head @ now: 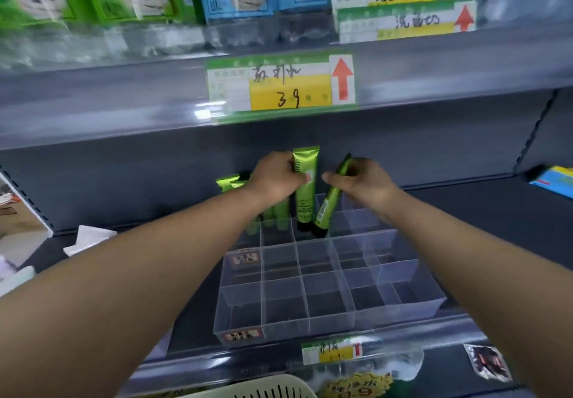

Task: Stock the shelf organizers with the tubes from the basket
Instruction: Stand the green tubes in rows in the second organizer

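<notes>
Clear plastic shelf organizers (325,276) with several square cells sit on the dark shelf. My left hand (276,177) grips an upright green tube (305,193), cap down in a back-row cell. A second green tube (330,202) is held by my right hand (359,180); it tilts, with its black cap at the neighbouring back cell. Several more green tubes (231,182) stand in the back-left cells, partly hidden by my left wrist. The rim of a pale basket (263,386) shows at the bottom edge.
A shelf lip with a price tag (280,83) hangs above my hands. Green and blue boxes fill the upper shelf. White paper (88,238) lies left on the shelf, a blue pack (555,180) at the far right. The front organizer cells hold nothing.
</notes>
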